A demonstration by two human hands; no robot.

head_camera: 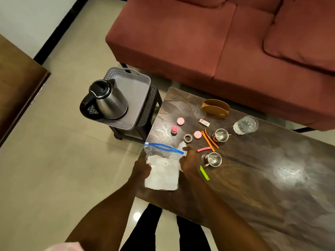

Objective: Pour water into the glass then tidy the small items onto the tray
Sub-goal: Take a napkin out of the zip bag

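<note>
Hands, left and right, grasp one zip bag, long axis toward 12 o'clock, blue zip uppermost; two steel cups, two pink caps on surface.

The kettle stands on the tray, which sits on a stool left of the table. On the table, the glass is far right of the tray, and the bag lies at the near edge.
</note>
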